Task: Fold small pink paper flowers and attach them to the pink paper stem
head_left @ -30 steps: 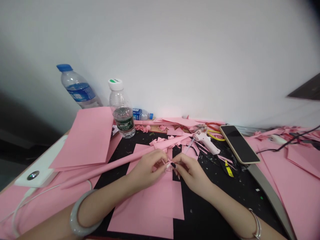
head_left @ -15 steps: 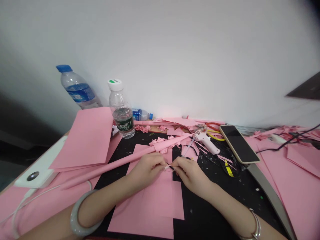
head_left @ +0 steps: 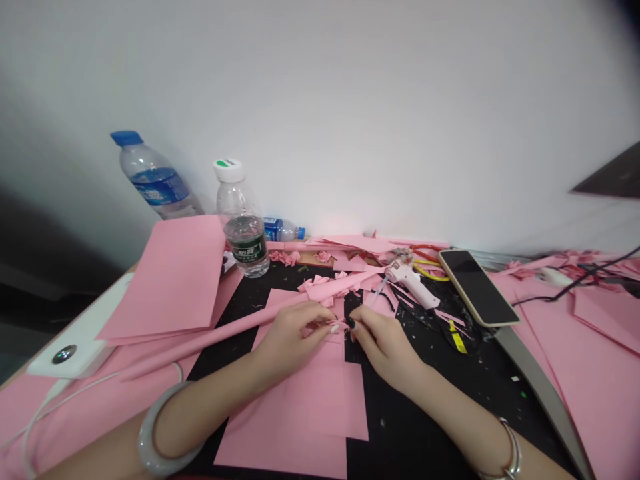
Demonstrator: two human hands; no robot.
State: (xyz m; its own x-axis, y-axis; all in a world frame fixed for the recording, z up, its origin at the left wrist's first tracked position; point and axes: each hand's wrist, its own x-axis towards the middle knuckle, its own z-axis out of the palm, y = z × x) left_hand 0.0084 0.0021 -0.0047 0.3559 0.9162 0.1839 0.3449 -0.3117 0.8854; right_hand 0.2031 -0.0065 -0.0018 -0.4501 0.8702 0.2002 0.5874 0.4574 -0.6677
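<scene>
My left hand (head_left: 295, 337) and my right hand (head_left: 383, 340) meet over the middle of the black mat (head_left: 400, 427). Between their fingertips is a small strip of pink paper (head_left: 341, 325), pinched at its left end by my left hand and at its right end by my right hand. Flat pink sheets (head_left: 295, 407) lie beneath the hands. Just beyond them, a long rolled pink paper tube (head_left: 240, 325) runs diagonally, with small folded pink pieces (head_left: 324, 283) beside it. A white and pink glue gun (head_left: 413, 281) rests behind my right hand.
A phone (head_left: 477, 287) lies at the right, near yellow-handled pliers (head_left: 433, 270). Upright at the back left stands a water bottle (head_left: 245, 233); a blue-capped bottle (head_left: 157, 180) leans behind pink sheets (head_left: 170, 273). A white device (head_left: 83, 340) has a cable. More pink sheets (head_left: 585, 360) cover the right.
The fingertips have moved slightly apart and turned, and more of the pink strip shows between them. The surrounding objects have stayed in place.
</scene>
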